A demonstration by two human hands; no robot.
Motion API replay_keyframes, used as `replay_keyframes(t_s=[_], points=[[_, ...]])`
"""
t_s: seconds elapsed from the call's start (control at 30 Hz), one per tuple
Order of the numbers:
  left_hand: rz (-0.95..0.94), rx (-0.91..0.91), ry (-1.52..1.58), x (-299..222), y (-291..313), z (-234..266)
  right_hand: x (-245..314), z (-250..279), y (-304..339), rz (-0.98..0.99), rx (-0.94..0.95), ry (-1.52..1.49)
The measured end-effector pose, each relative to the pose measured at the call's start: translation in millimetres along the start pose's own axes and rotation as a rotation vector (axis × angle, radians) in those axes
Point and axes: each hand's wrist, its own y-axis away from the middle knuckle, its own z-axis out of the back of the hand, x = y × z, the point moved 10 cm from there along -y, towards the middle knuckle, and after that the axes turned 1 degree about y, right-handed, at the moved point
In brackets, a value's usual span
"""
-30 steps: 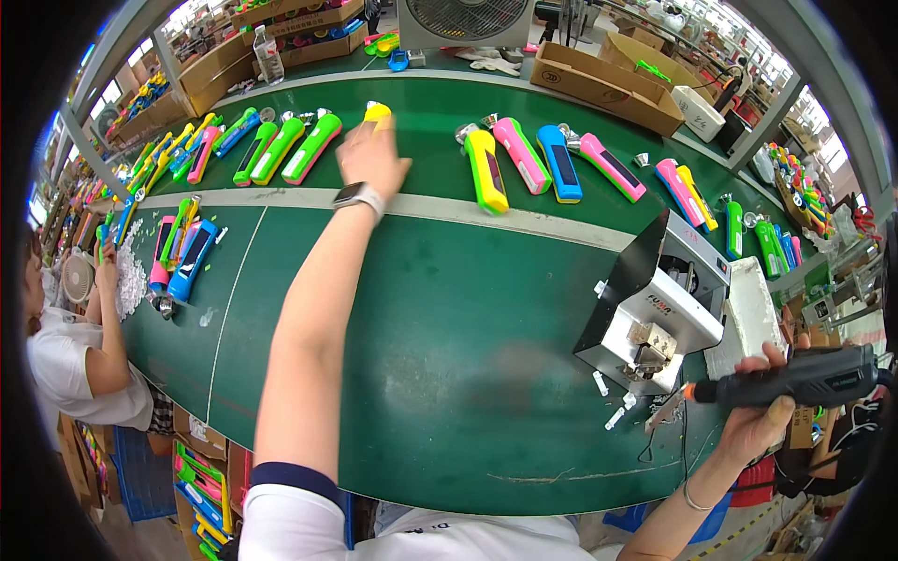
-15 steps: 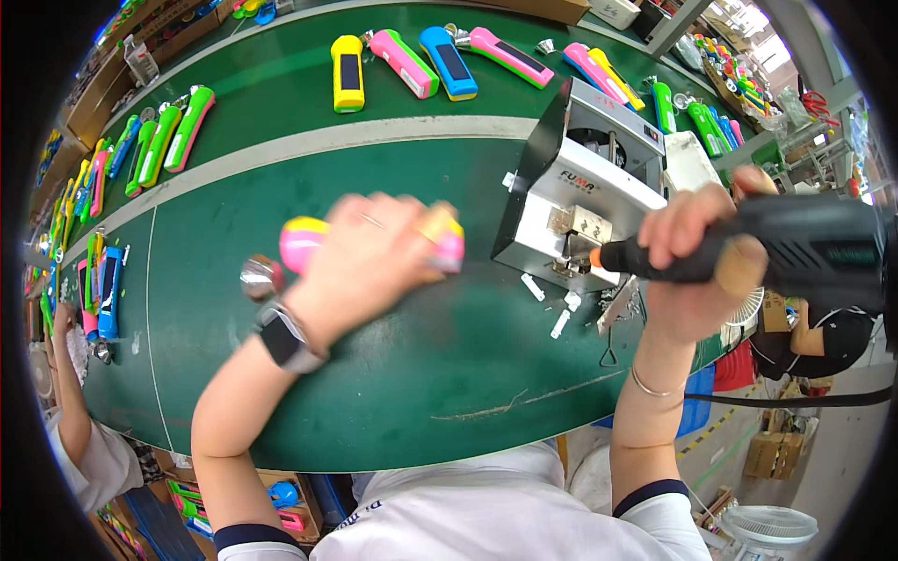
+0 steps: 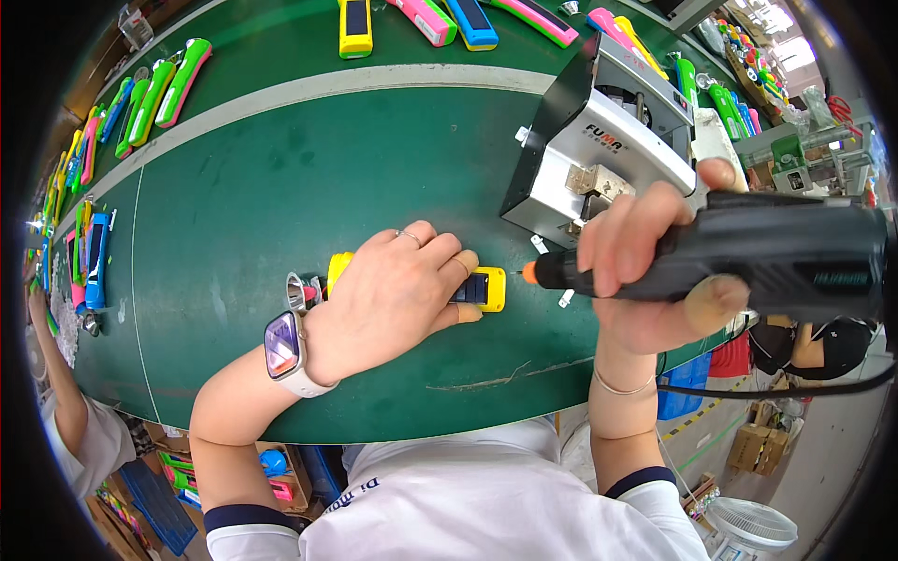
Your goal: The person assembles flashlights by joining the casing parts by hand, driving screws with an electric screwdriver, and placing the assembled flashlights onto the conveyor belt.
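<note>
Beneath my left hand [image 3: 388, 294], a yellow flashlight [image 3: 497, 292] with a dark panel lies across the green table; my fingers are wrapped over its middle. A shiny reflector cup [image 3: 297, 290] sits at its left end, beside my watch. My right hand [image 3: 645, 271] grips a black electric screwdriver [image 3: 795, 245] held level. Its orange-collared nose points left, and the thin bit stops just short of the flashlight's right end, apart from it in the picture. Behind the screwdriver nose stands a silver-and-black screw feeder [image 3: 599, 154], partly covered by my right hand.
Flashlights in several colours, among them a blue one [image 3: 470, 26], line the far table strip. More lie at the left, including a blue one [image 3: 96, 262]. Small white parts [image 3: 566, 297] lie below the feeder. A co-worker's arm [image 3: 58, 374] shows at far left. A black cable [image 3: 786, 390] trails right.
The screwdriver has moved left and away from the feeder, toward the flashlight. My left hand has settled, with the flashlight turned so its yellow, dark-panelled side shows. The whole view has shifted a little.
</note>
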Motion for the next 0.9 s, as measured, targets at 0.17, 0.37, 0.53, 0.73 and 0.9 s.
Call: replay_keyframes(t_s=[0.17,0.37,0.53,0.73,0.9], points=[[0.014,0.032,0.031,4,1,-6,-21,-12,8,-0.082,0.052,0.178],[0.015,0.047,0.035,1,2,-6,-39,-17,16,-0.097,0.179,0.274],[-0.024,-0.008,-0.008,2,4,6,-35,-12,12,-0.097,0.172,0.210],[0.047,-0.075,-0.172,15,1,11,54,17,-9,0.336,0.033,0.179],[0.043,-0.101,-0.126,24,0,16,32,38,-48,0.140,-0.123,0.245]])
